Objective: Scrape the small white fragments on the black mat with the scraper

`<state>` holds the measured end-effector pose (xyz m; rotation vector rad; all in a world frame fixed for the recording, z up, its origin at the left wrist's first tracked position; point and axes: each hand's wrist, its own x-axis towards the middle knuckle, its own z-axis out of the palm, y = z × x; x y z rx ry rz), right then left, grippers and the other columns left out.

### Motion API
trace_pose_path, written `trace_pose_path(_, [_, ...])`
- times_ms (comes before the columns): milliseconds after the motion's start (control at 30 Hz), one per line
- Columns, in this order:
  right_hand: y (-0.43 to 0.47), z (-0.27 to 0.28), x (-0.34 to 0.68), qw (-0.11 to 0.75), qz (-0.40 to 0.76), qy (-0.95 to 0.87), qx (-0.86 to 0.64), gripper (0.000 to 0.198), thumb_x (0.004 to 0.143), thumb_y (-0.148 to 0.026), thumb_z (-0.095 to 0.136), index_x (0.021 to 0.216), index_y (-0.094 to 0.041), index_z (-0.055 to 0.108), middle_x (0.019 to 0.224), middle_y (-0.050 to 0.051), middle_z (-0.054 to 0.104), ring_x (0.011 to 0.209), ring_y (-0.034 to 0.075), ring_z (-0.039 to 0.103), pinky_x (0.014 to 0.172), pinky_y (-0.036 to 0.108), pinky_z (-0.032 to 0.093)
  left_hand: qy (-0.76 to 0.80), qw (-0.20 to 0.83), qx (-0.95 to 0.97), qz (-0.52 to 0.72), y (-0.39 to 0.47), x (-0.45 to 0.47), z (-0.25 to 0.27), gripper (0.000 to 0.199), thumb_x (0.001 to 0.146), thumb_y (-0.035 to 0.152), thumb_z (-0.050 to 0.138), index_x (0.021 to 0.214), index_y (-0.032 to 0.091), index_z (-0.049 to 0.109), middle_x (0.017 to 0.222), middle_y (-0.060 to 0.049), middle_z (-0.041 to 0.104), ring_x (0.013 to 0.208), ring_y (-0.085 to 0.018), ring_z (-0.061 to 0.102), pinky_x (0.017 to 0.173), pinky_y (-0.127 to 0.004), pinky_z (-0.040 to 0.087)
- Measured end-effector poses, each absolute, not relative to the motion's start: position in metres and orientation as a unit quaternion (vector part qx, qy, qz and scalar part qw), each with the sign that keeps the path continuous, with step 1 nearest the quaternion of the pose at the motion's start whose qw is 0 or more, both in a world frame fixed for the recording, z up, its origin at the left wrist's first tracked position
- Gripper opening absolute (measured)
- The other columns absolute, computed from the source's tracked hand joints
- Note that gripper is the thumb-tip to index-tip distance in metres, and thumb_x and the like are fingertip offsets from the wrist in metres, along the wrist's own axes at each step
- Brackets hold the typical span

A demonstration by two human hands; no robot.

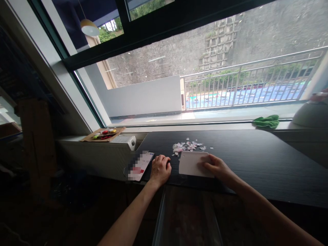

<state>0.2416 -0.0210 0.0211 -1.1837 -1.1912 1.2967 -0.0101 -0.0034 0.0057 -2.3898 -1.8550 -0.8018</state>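
My right hand (216,165) grips the right end of a white plastic scraper (193,164), a flat sheet with rounded corners and a small hole near its upper left corner. The scraper is tilted over the dark tabletop, just in front of a loose pile of small white paper scraps (188,146). My left hand (160,168) rests near the table's front edge, its fingers loosely bent and the thumb apart, with nothing seen in it. Left of that hand lies a phone (143,165) with a lit screen, partly blurred out.
The dark table (243,153) stands against a large window. A green cloth (266,121) lies on the sill. On the left are a radiator (97,155) and cardboard (88,136) bearing colourful items. Below the table edge sits a clear-walled bin (189,218), dim inside.
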Motion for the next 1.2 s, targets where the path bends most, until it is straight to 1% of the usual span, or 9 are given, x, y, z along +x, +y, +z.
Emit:
trace_pose_path(167, [-0.03, 0.015, 0.246, 0.504, 0.504, -0.486, -0.505, 0.036, 0.06, -0.04, 0.077, 0.088, -0.02, 0.069, 0.086, 0.004, 0.074, 0.08, 0.024, 0.07, 0.071, 0.035, 0.056, -0.594, 0.007, -0.76, -0.265, -0.004, -0.009, 0.01, 0.019, 0.081, 0.016, 0.05, 0.093, 0.022, 0.064, 0.098, -0.006, 0.061, 0.099, -0.022, 0.055, 0.091, -0.037, 0.042])
trace_pose_path(300, [-0.032, 0.01, 0.248, 0.507, 0.473, -0.488, -0.531, 0.032, 0.061, -0.038, 0.074, 0.088, -0.021, 0.067, 0.084, 0.003, 0.073, 0.077, 0.022, 0.068, 0.069, 0.033, 0.055, -0.596, 0.009, -0.757, -0.268, -0.005, -0.009, 0.01, 0.018, 0.081, 0.016, 0.051, 0.092, 0.021, 0.064, 0.098, -0.006, 0.062, 0.098, -0.022, 0.055, 0.089, -0.036, 0.042])
trace_pose_path(500, [-0.037, 0.01, 0.248, 0.501, 0.463, -0.487, -0.546, 0.028, 0.063, -0.035, 0.069, 0.087, -0.021, 0.067, 0.079, 0.002, 0.071, 0.074, 0.021, 0.066, 0.065, 0.032, 0.053, -0.598, -0.013, -0.749, -0.286, -0.002, -0.011, 0.01, 0.015, 0.079, 0.017, 0.055, 0.089, 0.019, 0.066, 0.097, -0.006, 0.063, 0.097, -0.021, 0.056, 0.09, -0.036, 0.042])
trace_pose_path(633, [-0.043, 0.014, 0.249, 0.487, 0.463, -0.488, -0.557, 0.026, 0.062, -0.033, 0.068, 0.085, -0.02, 0.067, 0.076, 0.001, 0.071, 0.072, 0.021, 0.065, 0.063, 0.031, 0.051, -0.606, -0.029, -0.738, -0.296, 0.001, -0.011, 0.01, 0.014, 0.078, 0.017, 0.055, 0.086, 0.02, 0.066, 0.097, -0.006, 0.064, 0.099, -0.021, 0.056, 0.091, -0.036, 0.041])
trace_pose_path(733, [-0.043, 0.015, 0.245, 0.482, 0.479, -0.487, -0.548, 0.027, 0.061, -0.034, 0.068, 0.085, -0.021, 0.067, 0.078, 0.002, 0.072, 0.071, 0.021, 0.065, 0.061, 0.031, 0.051, -0.606, -0.03, -0.738, -0.295, 0.001, -0.011, 0.011, 0.015, 0.078, 0.016, 0.054, 0.085, 0.021, 0.066, 0.096, -0.005, 0.064, 0.099, -0.021, 0.056, 0.091, -0.036, 0.041])
trace_pose_path(867, [-0.038, 0.016, 0.238, 0.511, 0.475, -0.475, -0.537, 0.03, 0.061, -0.036, 0.068, 0.087, -0.021, 0.066, 0.083, 0.002, 0.072, 0.076, 0.022, 0.066, 0.067, 0.033, 0.052, -0.609, -0.016, -0.743, -0.278, -0.002, -0.009, 0.013, 0.016, 0.078, 0.015, 0.053, 0.087, 0.021, 0.065, 0.096, -0.006, 0.064, 0.099, -0.022, 0.056, 0.09, -0.036, 0.042])
trace_pose_path(1033, [-0.035, 0.022, 0.232, 0.497, 0.433, -0.505, -0.558, 0.027, 0.058, -0.035, 0.068, 0.08, -0.02, 0.067, 0.077, 0.002, 0.07, 0.075, 0.023, 0.065, 0.066, 0.033, 0.051, -0.613, 0.002, -0.746, -0.26, -0.003, -0.007, 0.014, 0.016, 0.08, 0.016, 0.052, 0.089, 0.022, 0.064, 0.098, -0.005, 0.063, 0.099, -0.022, 0.055, 0.09, -0.035, 0.041])
trace_pose_path(1200, [-0.04, 0.022, 0.232, 0.497, 0.467, -0.511, -0.522, 0.025, 0.056, -0.031, 0.069, 0.078, -0.019, 0.067, 0.074, 0.001, 0.07, 0.071, 0.021, 0.064, 0.064, 0.031, 0.051, -0.614, 0.005, -0.747, -0.255, -0.002, -0.008, 0.013, 0.017, 0.081, 0.017, 0.052, 0.091, 0.02, 0.064, 0.1, -0.006, 0.062, 0.1, -0.022, 0.055, 0.091, -0.035, 0.041])
